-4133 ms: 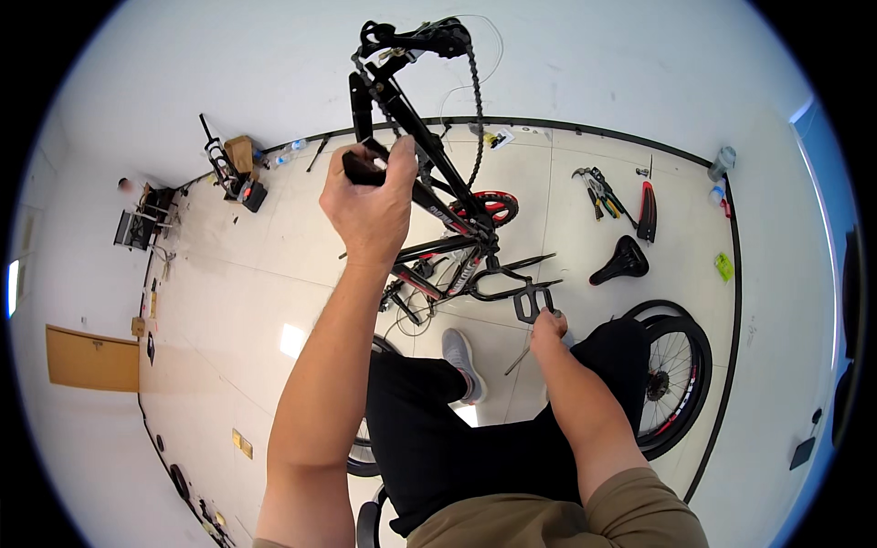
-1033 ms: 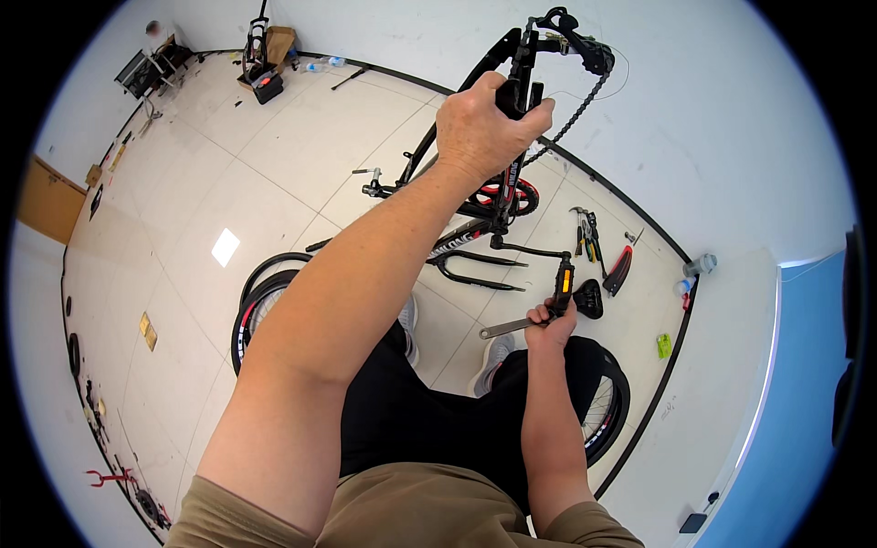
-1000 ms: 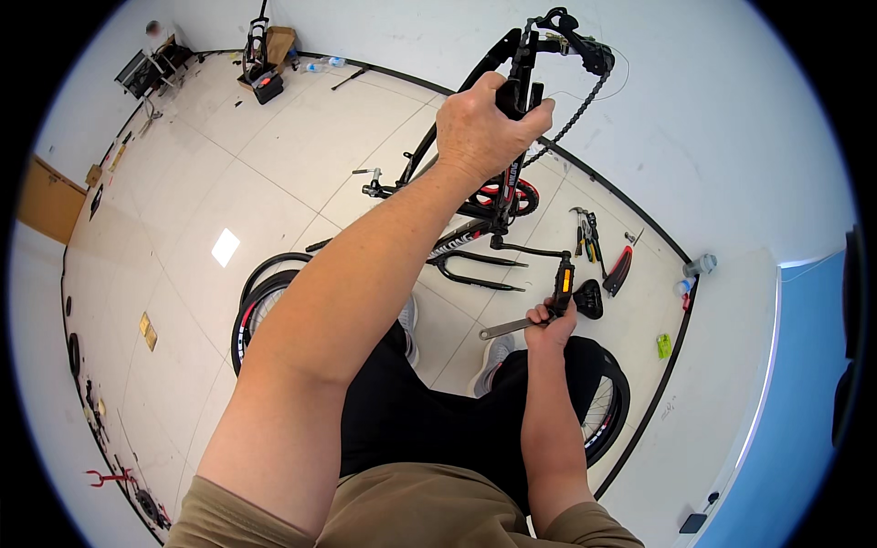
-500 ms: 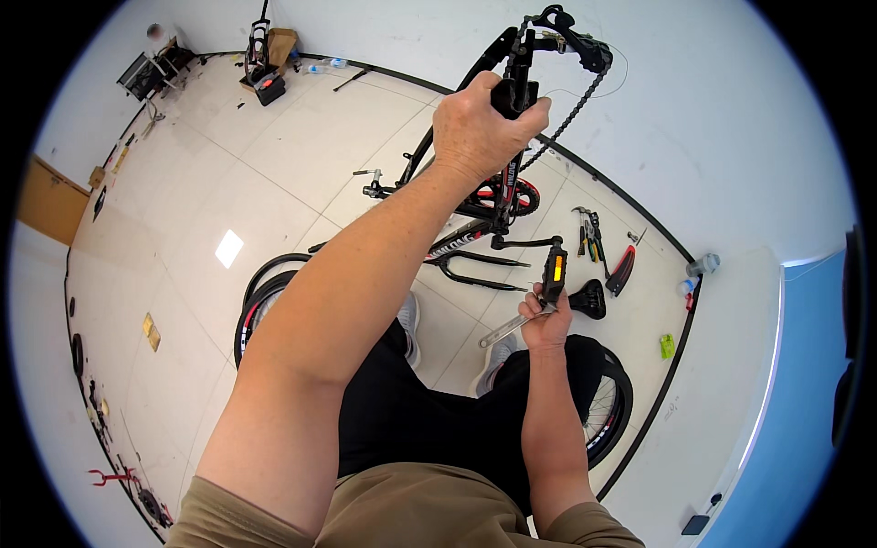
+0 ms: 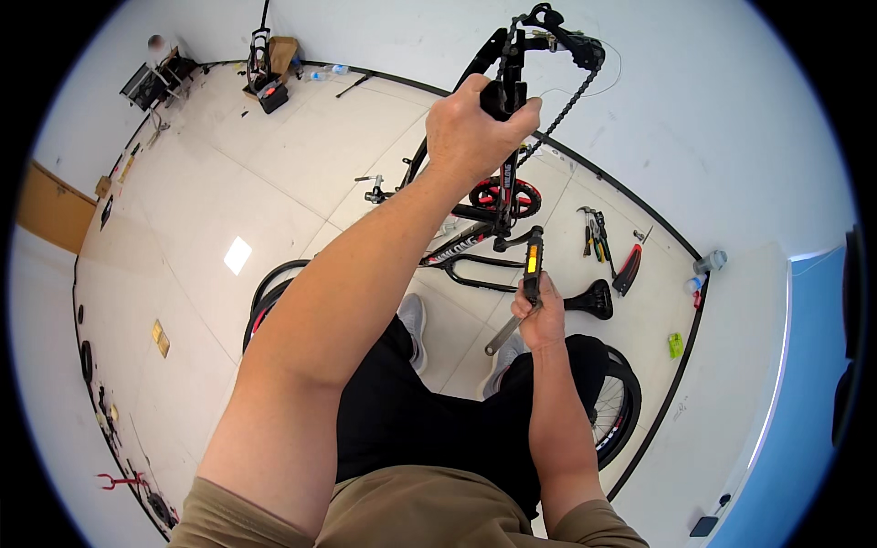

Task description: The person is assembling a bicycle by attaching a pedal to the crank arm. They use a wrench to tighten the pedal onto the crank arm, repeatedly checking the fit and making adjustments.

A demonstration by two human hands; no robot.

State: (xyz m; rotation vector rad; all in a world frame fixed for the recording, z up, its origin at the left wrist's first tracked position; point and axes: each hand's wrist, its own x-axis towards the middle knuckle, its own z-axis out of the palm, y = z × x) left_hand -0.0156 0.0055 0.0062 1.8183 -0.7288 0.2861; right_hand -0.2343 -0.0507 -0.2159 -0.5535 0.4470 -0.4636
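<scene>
A black bicycle frame (image 5: 475,233) with red trim stands upended on the pale tiled floor. My left hand (image 5: 480,128) is raised and closed around the frame's upper tube, next to a hanging chain (image 5: 562,110). My right hand (image 5: 541,315) is lower, gripping a metal wrench (image 5: 504,336) whose handle slants down to the left. It sits right under a black pedal (image 5: 532,260) with a yellow reflector on the crank arm. A red and black chainring (image 5: 501,194) shows behind the frame.
A black saddle (image 5: 594,297) and pliers and other hand tools (image 5: 598,236) lie on the floor to the right. One wheel (image 5: 621,406) lies by my right leg, another (image 5: 269,292) by my left. Boxes and gear (image 5: 269,78) sit near the far wall.
My view swung from four seconds ago. Over the last second my right hand rose with the wrench toward the pedal; the left hand kept its grip on the frame.
</scene>
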